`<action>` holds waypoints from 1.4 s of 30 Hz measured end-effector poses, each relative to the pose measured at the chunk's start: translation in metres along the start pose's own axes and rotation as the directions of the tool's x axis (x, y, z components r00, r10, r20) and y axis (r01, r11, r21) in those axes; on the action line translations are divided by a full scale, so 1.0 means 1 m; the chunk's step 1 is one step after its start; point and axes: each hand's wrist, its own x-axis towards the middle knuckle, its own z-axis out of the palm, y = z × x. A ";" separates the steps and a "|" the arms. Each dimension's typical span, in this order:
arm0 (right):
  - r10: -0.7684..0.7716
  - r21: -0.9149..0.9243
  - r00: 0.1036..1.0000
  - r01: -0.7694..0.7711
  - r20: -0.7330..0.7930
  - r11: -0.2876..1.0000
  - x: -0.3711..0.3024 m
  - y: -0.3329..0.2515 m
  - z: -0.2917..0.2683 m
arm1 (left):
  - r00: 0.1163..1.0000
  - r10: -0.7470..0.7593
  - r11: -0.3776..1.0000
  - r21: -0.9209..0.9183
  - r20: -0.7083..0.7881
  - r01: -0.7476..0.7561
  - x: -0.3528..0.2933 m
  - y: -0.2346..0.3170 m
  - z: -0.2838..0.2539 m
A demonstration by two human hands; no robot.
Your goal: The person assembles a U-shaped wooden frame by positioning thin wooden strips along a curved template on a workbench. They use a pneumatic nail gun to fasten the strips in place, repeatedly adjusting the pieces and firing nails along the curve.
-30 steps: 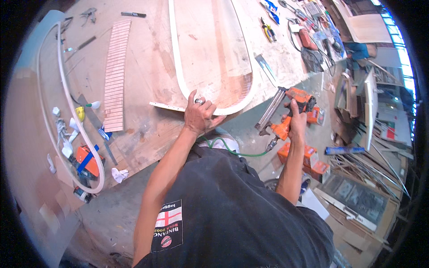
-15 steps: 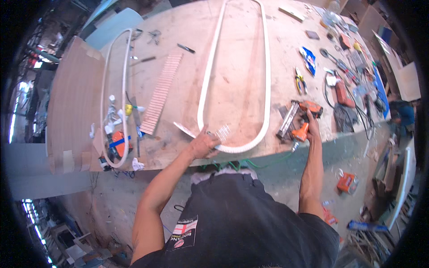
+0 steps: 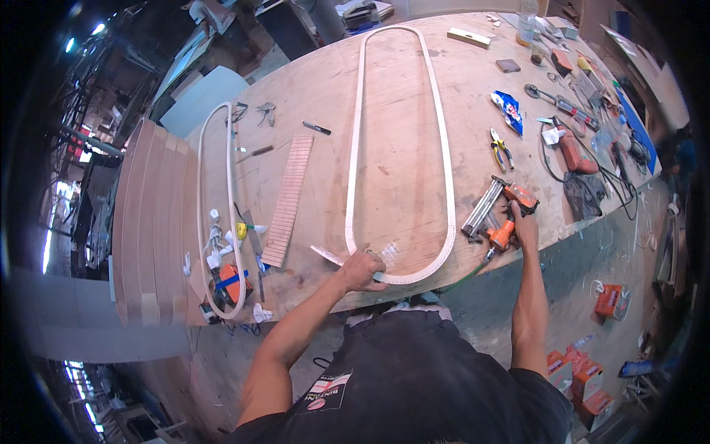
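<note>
A long oval loop of pale, thin strip lies on the wooden worktable. At its near left curve, my left hand is closed round the strip, where a loose end sticks out to the left. Just right of those fingers, a small row of thin, shiny pieces rests inside the loop. To the right of the loop, my right hand grips the handle of an orange nail gun with a silver magazine. The gun lies low at the tabletop, and a green hose runs from its handle.
Yellow-black pliers and a blue packet lie beyond the nail gun. Power tools, including a red one, crowd the right side. A ribbed wooden strip, a second narrow loop and curved panels are at left.
The view has shifted, so the table sits lower in the picture and more of its far edge shows. Both hands keep their holds on the strip and the nail gun.
</note>
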 end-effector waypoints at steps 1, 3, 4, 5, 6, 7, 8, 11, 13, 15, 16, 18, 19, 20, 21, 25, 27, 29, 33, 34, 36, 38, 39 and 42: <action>0.012 0.010 0.999 -0.011 -0.035 1.000 -0.007 -0.005 0.001 | 0.998 0.015 1.000 -0.013 -0.067 -0.016 -0.002 -0.003 0.007; 0.051 0.011 0.995 -0.050 -0.081 0.999 -0.015 -0.010 0.002 | 0.984 0.051 0.999 -0.001 -0.171 -0.052 -0.004 -0.006 0.015; 0.079 0.002 0.993 -0.079 -0.091 0.997 -0.017 -0.012 0.004 | 0.975 0.073 0.997 0.025 -0.208 -0.069 -0.004 -0.006 0.016; 0.105 -0.005 0.989 -0.106 -0.099 0.994 -0.020 -0.014 0.005 | 0.965 0.094 0.995 0.051 -0.244 -0.084 -0.004 -0.007 0.017; 0.112 -0.003 0.986 -0.114 -0.121 0.994 -0.025 -0.018 0.004 | 0.958 0.107 0.994 0.060 -0.264 -0.095 -0.003 -0.007 0.019; 0.118 -0.006 0.983 -0.120 -0.138 0.993 -0.033 -0.023 0.004 | 0.952 0.115 0.993 0.065 -0.285 -0.100 -0.005 -0.006 0.021; 0.123 -0.009 0.980 -0.125 -0.154 0.992 -0.041 -0.028 0.005 | 0.945 0.121 0.992 0.070 -0.305 -0.104 -0.006 -0.006 0.023; 0.103 -0.028 0.989 -0.107 -0.103 0.994 -0.045 -0.010 -0.001 | 0.941 0.137 0.988 0.105 -0.309 -0.109 0.002 -0.009 0.024; 0.158 -0.095 0.974 -0.175 -0.164 0.980 -0.067 -0.020 -0.007 | 0.931 0.130 0.990 0.103 -0.340 -0.100 -0.002 0.000 0.036; 0.174 -0.152 0.940 -0.226 -0.293 0.962 -0.089 -0.025 -0.014 | 0.908 0.158 0.986 0.118 -0.389 -0.121 0.002 -0.002 0.036; 0.104 -0.117 0.926 -0.157 -0.364 0.981 -0.101 -0.033 -0.014 | 0.921 0.124 0.991 0.086 -0.370 -0.099 0.002 -0.003 0.038; -0.016 -0.029 0.918 0.005 -0.395 1.000 -0.126 -0.044 -0.006 | 0.922 0.085 0.996 0.054 -0.377 -0.070 -0.005 -0.003 0.045; -0.028 0.018 0.933 0.037 -0.359 0.999 -0.141 -0.055 0.003 | 0.909 0.082 0.996 0.063 -0.409 -0.061 -0.009 -0.002 0.048; -0.087 0.155 0.937 0.147 -0.339 0.977 -0.155 -0.058 0.019 | 0.897 0.052 0.998 0.006 -0.438 -0.055 -0.017 -0.001 0.045; -0.202 0.355 0.943 0.290 -0.266 0.889 -0.183 -0.079 0.033 | 0.857 0.034 0.999 0.003 -0.513 -0.038 -0.028 -0.001 0.039; -0.669 -0.098 0.724 0.663 -0.170 0.742 -0.281 -0.146 0.062 | 0.486 -0.504 0.860 -0.365 -0.714 0.356 -0.079 -0.011 0.030; -0.744 -0.063 0.668 0.742 -0.012 0.667 -0.313 -0.166 0.070 | 0.238 -0.617 0.783 -0.554 -0.750 0.284 -0.084 -0.029 0.029; -0.771 -0.044 0.628 0.777 0.104 0.627 -0.327 -0.172 0.084 | 0.266 -0.697 0.717 -0.650 -0.666 0.251 -0.087 -0.049 0.041; -0.798 -0.021 0.569 0.816 0.199 0.577 -0.332 -0.184 0.106 | 0.403 -0.751 0.599 -0.797 -0.523 0.081 -0.083 -0.065 0.059; -0.796 -0.021 0.567 0.817 0.213 0.576 -0.330 -0.184 0.111 | 0.453 -0.740 0.571 -0.820 -0.496 0.035 -0.080 -0.064 0.057; -0.794 -0.028 0.574 0.813 0.199 0.581 -0.330 -0.180 0.122 | 0.446 -0.715 0.602 -0.799 -0.538 0.001 -0.078 -0.064 0.061; -0.767 -0.014 0.608 0.785 0.205 0.619 -0.330 -0.177 0.128 | 0.441 -0.694 0.620 -0.784 -0.570 -0.039 -0.075 -0.068 0.065; -0.778 -0.003 0.598 0.793 0.191 0.609 -0.330 -0.177 0.129 | 0.441 -0.687 0.619 -0.783 -0.577 -0.060 -0.073 -0.070 0.067; -0.801 0.018 0.575 0.810 0.166 0.586 -0.328 -0.176 0.129 | 0.463 -0.656 0.635 -0.768 -0.596 -0.088 -0.065 -0.078 0.067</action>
